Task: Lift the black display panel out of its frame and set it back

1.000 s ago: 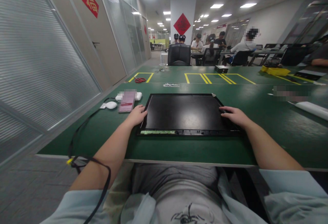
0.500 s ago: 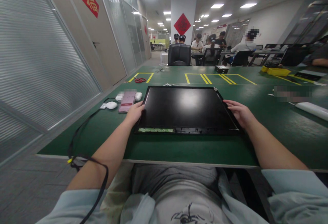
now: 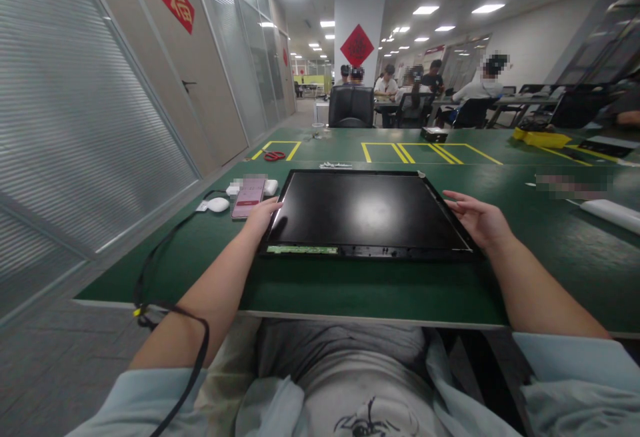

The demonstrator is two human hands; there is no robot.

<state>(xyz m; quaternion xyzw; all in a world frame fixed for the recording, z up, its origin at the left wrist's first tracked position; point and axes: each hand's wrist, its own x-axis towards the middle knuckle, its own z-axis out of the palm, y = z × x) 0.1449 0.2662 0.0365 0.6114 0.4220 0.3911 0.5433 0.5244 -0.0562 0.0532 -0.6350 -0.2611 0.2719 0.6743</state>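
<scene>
A black LCD screen panel (image 3: pixel 360 207) lies face up on the green table (image 3: pixel 370 290) in front of me. A green circuit board strip (image 3: pixel 303 250) shows along the left part of its near edge. My left hand (image 3: pixel 261 216) grips the panel's left edge, with fingertips at the frame and the thumb side hidden. My right hand (image 3: pixel 480 219) is open beside the right edge, its fingers stretched toward the frame and slightly apart from it. Nothing shows inside the right hand.
A phone (image 3: pixel 249 198) and a white mouse-shaped device (image 3: pixel 218 204) lie left of the panel. Red scissors (image 3: pixel 274 156) lie beyond. A black cable (image 3: pixel 165 237) hangs over my left forearm. A white roll (image 3: pixel 610 216) and a yellow tray (image 3: pixel 543 138) are to the right. Several people sit farther back.
My right hand has come off the panel's right edge and shifted slightly right, fingers opening. The panel's near edge sits slightly higher in view and my left hand stays at its edge.
</scene>
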